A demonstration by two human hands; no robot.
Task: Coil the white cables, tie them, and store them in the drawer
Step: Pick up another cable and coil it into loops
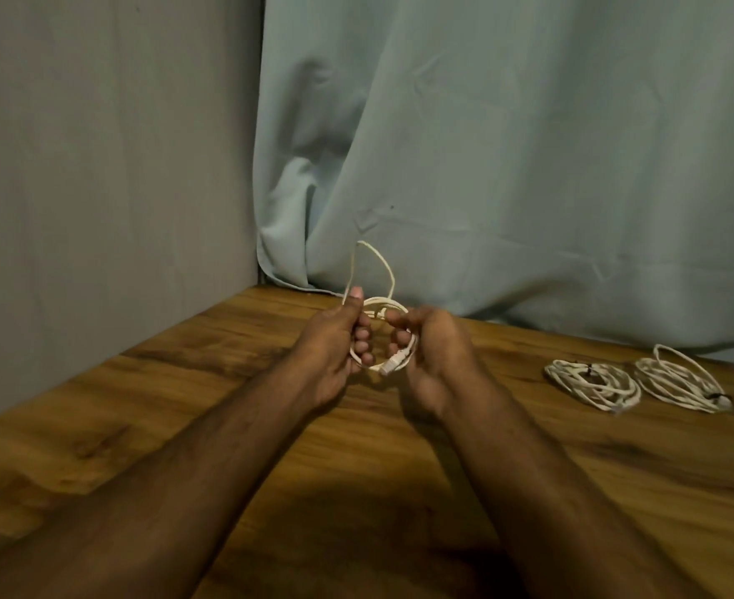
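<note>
Both hands, left hand (pixel 339 339) and right hand (pixel 426 343), curl their fingers (pixel 363 347) round a small white cable coil (pixel 382 335) held above the tabletop (pixel 183 404), a loose loop springing up past the left thumb; light, limp, likely springy, best pinched across the bundled turns.

The room was dim and warm-toned. A broad soft shadow darkened the surface (pixel 356 533) near the bottom edge. Detail looked soft and slightly smeared, with wide-angle bending toward the edges.

Both forearms extended; left hand (pixel 335 343), right hand (pixel 430 348) curled, gripping, close together
</note>
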